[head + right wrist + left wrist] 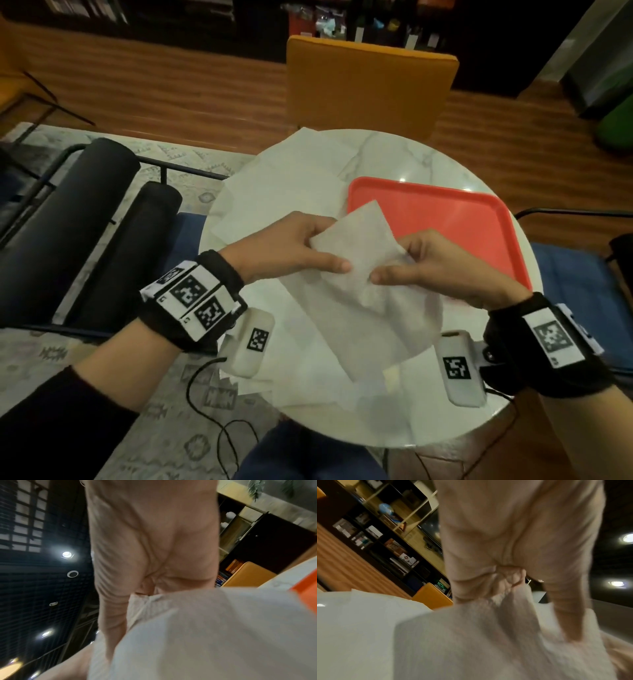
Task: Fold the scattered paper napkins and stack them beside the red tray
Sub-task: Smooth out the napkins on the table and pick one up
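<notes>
Both hands hold one white paper napkin (356,260) lifted above the round marble table (394,150). My left hand (291,246) pinches its left edge between thumb and fingers. My right hand (442,263) pinches its right edge. The napkin hangs down toward me in a long sheet; the left wrist view shows the napkin (471,642) bunched under the fingers, and the right wrist view shows the napkin (205,628) the same way. The red tray (455,222) lies on the right half of the table, just beyond the held napkin. Several other white napkins (284,181) lie spread flat on the table's left side.
An orange chair (366,82) stands at the far side of the table. Dark padded chair rolls (85,219) are to the left, blue seats at both sides. A black cable (205,394) trails off the table's near edge over a patterned rug.
</notes>
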